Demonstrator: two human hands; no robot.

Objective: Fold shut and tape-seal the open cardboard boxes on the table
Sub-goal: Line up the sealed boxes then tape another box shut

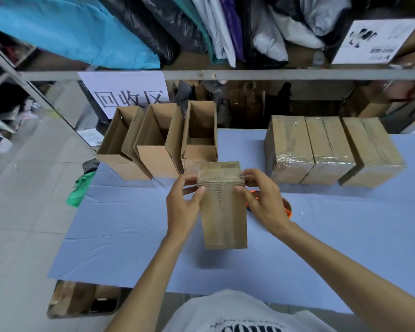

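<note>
Got the closed box (pixel 222 207) up off the blue table (pixel 130 224), my left hand (pixel 183 207) and right hand (pixel 264 202) pinching its taped far end, thumbs on top. Behind it, three open boxes (pixel 163 140), look empty I think. Three sealed boxes (pixel 331 149) sit far right.

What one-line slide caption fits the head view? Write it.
Both hands, left and right, press tape onto a closed box; three open boxes wait, three sealed boxes done.
</note>
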